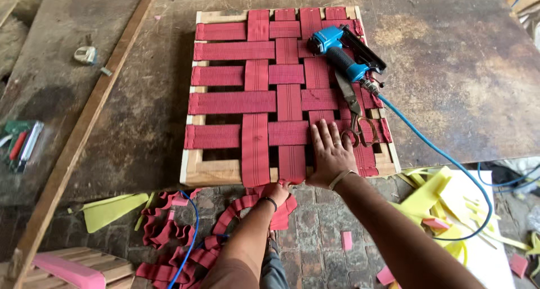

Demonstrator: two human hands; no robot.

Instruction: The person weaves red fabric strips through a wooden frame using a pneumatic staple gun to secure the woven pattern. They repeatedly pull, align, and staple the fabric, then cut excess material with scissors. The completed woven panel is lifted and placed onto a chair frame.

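While I watch from far off, the wooden frame point(216, 171) lies flat on the surface point(450, 69), and red straps point(233, 102) are woven over and under across nearly all of it. Only the near edge looks unfinished — 1 strap end point(281, 207) hangs off it. My left hand point(277, 193) has its fingers closed on that end. My right hand point(331, 154) lies open and flat on the weave, gripping nothing. I see a blue staple gun point(340, 52) and scissors point(351, 106) resting on the straps — so fastening seems left.
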